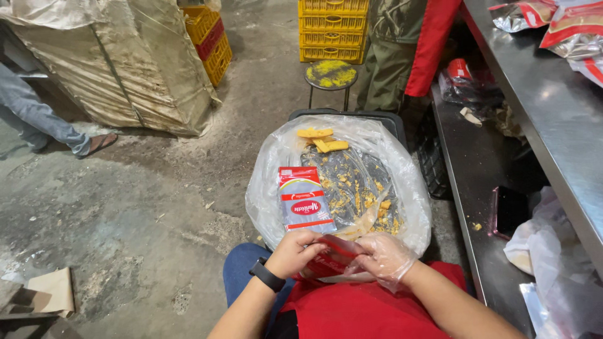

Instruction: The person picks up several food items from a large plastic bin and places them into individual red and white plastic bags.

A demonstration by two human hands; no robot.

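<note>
Stacked yellow plastic crates (333, 28) at top centre, more yellow and red plastic crates (210, 37) at upper left beside a large bundle wrapped in tan plastic sheeting (119, 63). Small round metal stool with yellow-stained seat (331, 74) in front of the centre stack. A person in olive trousers and red apron (402, 50) stands just right of it. Another person's jeans leg and sandalled foot (94, 144) at left. Stainless steel table with lower shelf (534, 94) along the right; dark flat phone (510, 210) on the shelf. Folded brown cardboard piece (53, 290) on the stained concrete floor (138, 220).
</note>
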